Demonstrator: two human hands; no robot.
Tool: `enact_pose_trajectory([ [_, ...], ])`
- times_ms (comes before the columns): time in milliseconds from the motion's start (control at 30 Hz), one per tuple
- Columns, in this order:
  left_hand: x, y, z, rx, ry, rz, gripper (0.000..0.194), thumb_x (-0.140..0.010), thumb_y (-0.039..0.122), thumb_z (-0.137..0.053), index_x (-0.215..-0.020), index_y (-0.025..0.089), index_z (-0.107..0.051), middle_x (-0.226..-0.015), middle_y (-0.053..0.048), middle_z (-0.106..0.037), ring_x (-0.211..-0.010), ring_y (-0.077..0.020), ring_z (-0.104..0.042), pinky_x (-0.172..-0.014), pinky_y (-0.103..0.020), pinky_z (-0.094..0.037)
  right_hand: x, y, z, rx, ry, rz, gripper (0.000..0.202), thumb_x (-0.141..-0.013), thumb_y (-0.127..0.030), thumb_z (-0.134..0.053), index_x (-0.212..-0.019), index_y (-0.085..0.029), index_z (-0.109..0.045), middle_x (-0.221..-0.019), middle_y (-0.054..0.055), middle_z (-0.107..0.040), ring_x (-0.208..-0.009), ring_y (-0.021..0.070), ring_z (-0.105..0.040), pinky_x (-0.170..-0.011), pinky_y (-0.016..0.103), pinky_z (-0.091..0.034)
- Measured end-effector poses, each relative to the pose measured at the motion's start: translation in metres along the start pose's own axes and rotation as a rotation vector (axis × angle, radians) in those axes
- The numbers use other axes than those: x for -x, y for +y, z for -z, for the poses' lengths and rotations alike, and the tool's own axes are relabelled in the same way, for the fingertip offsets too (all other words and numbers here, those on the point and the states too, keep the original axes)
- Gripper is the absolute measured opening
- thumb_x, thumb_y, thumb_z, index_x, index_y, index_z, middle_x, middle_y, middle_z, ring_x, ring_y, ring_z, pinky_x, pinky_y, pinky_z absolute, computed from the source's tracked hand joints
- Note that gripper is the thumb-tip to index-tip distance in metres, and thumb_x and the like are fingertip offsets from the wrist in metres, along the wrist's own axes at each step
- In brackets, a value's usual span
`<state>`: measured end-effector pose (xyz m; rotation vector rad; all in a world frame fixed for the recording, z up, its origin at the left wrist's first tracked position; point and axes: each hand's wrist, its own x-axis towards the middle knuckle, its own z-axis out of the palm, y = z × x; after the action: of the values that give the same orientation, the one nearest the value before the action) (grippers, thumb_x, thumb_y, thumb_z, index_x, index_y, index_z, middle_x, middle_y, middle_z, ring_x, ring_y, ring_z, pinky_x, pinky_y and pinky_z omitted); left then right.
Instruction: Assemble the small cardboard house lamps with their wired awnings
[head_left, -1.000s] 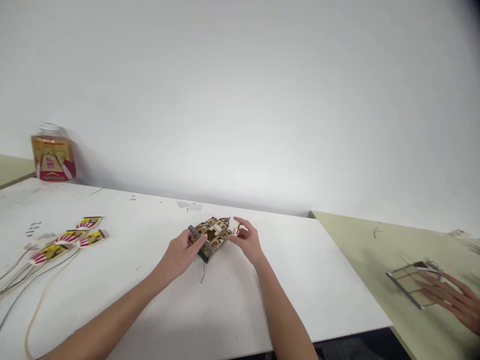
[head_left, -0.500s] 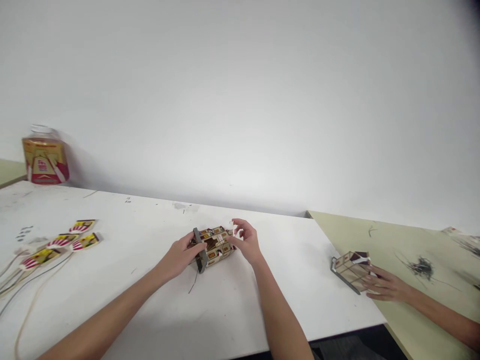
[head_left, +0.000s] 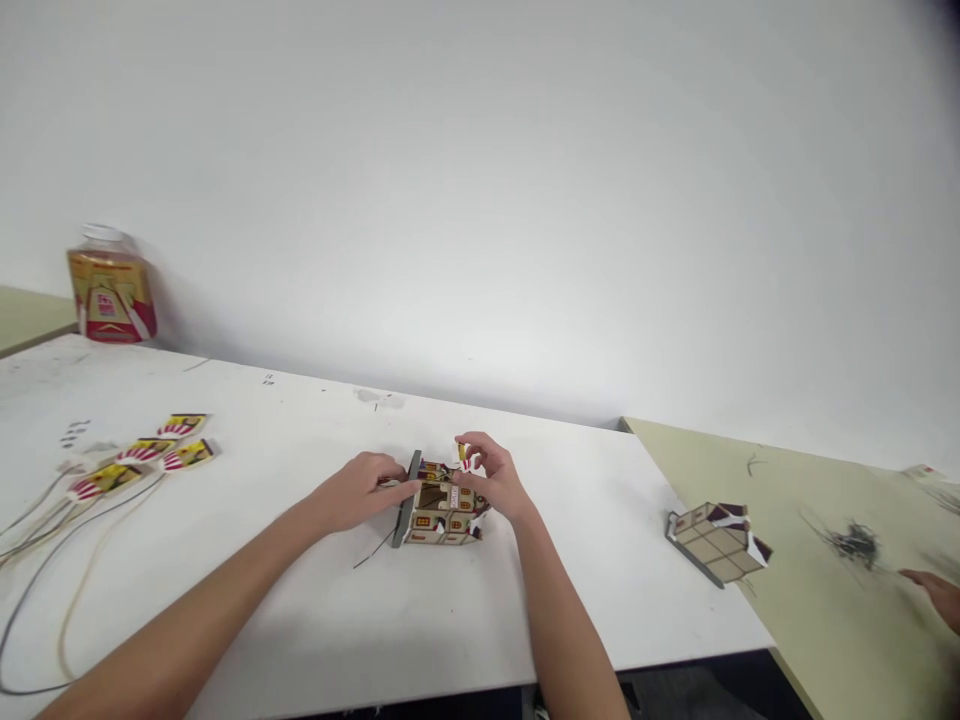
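A small model house [head_left: 444,522] lies on its side on the white table, its dark grey base to the left and an opening in its upward wall. My left hand [head_left: 369,492] is closed on it at the base, thumb near the opening. Thin wires [head_left: 373,553] trail from the base. Between the thumb and fingers of my right hand [head_left: 496,478], above the house's far side, is a small yellow piece with red and white stripes [head_left: 463,457], partly hidden by the fingers.
Several striped yellow pieces with wires [head_left: 180,455] lie at left. Behind them stands a jar of amber liquid [head_left: 112,298]. At right, a second model house [head_left: 716,542] lies near the table's edge. On the cream table are a dark wire tangle [head_left: 853,543] and another person's hand [head_left: 937,596].
The house in my hands has turned slightly, and the striped piece shows more of its yellow part. At right, the other person's hand has let go of the second house and moved away rightward.
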<state>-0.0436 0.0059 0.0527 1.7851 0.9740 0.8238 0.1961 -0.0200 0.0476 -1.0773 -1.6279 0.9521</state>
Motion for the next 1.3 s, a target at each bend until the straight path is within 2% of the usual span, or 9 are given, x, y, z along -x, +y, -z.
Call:
enact_pose_trajectory([
  [100,-0.001,-0.002,0.004,-0.013,-0.028,0.016,0.039,-0.065,0.048,-0.069,-0.042,0.022,-0.051,-0.05,-0.001,-0.048,-0.048,-0.0157,-0.043,-0.048,-0.027,-0.029,0.004,-0.013,0.001,0.08,-0.078,0.06,0.039,-0.073,-0.025,-0.069,-0.111,-0.032,-0.062,-0.114,0.002,-0.056,-0.09,0.0167,-0.053,-0.079,0.03,-0.04],
  [267,-0.001,0.0,0.007,-0.232,-0.109,0.001,0.045,-0.078,0.053,-0.053,-0.048,0.02,-0.047,-0.061,-0.002,-0.046,-0.055,-0.0152,-0.042,-0.054,-0.028,-0.03,0.01,-0.028,-0.003,0.232,-0.222,0.159,0.046,-0.077,-0.009,-0.054,-0.113,-0.035,-0.064,-0.118,0.002,-0.056,-0.103,0.0192,-0.054,-0.085,0.033,-0.041],
  [467,-0.002,-0.004,0.007,-0.261,-0.067,0.035,0.041,-0.073,0.053,-0.058,-0.052,0.019,-0.046,-0.064,-0.001,-0.044,-0.056,-0.0142,-0.038,-0.055,-0.027,-0.029,0.015,-0.029,-0.009,0.5,-0.275,0.166,0.062,-0.071,0.003,-0.042,-0.112,-0.038,-0.064,-0.119,-0.001,-0.057,-0.103,0.0182,-0.054,-0.094,0.039,-0.032],
  [667,-0.001,-0.009,0.007,-0.267,-0.045,0.035,0.04,-0.072,0.052,-0.059,-0.053,0.019,-0.045,-0.065,0.0,-0.044,-0.057,-0.0139,-0.037,-0.054,-0.027,-0.027,0.019,-0.03,-0.014,0.57,-0.327,0.18,0.063,-0.069,0.005,-0.039,-0.108,-0.037,-0.067,-0.12,-0.002,-0.059,-0.102,0.02,-0.053,-0.09,0.04,-0.03],
  [933,-0.002,-0.013,0.008,-0.34,-0.069,0.034,0.043,-0.074,0.054,-0.056,-0.055,0.019,-0.042,-0.066,0.0,-0.044,-0.058,-0.0141,-0.039,-0.056,-0.027,-0.027,0.021,-0.038,-0.018,0.657,-0.347,0.187,0.058,-0.068,-0.002,-0.051,-0.109,-0.039,-0.066,-0.12,-0.002,-0.057,-0.103,0.0221,-0.048,-0.087,0.04,-0.027],
  [1133,-0.001,-0.014,0.008,-0.341,-0.096,0.055,0.047,-0.075,0.056,-0.054,-0.053,0.019,-0.035,-0.061,0.001,-0.038,-0.056,-0.0134,-0.035,-0.054,-0.027,-0.025,0.021,-0.04,-0.02,0.696,-0.289,0.2,0.032,-0.081,-0.018,-0.06,-0.105,-0.037,-0.068,-0.107,0.002,-0.057,-0.091,0.0189,-0.05,-0.086,0.039,-0.029],
  [1233,-0.002,-0.02,0.007,-0.344,-0.067,0.084,0.049,-0.08,0.054,-0.047,-0.051,0.019,-0.03,-0.055,0.001,-0.034,-0.053,-0.0129,-0.032,-0.052,-0.028,-0.022,0.02,-0.038,-0.02,0.642,-0.29,0.184,0.036,-0.081,-0.019,-0.063,-0.113,-0.036,-0.063,-0.108,0.001,-0.059,-0.093,0.0185,-0.051,-0.088,0.038,-0.03],
  [1300,-0.004,-0.026,0.006,-0.394,-0.09,0.095,0.05,-0.082,0.052,-0.043,-0.049,0.019,-0.027,-0.053,0.001,-0.032,-0.051,-0.0123,-0.03,-0.052,-0.028,-0.02,0.02,-0.038,-0.019,0.602,-0.28,0.156,0.04,-0.08,-0.019,-0.065,-0.116,-0.035,-0.06,-0.108,0.001,-0.06,-0.096,0.0189,-0.052,-0.089,0.038,-0.031],
])
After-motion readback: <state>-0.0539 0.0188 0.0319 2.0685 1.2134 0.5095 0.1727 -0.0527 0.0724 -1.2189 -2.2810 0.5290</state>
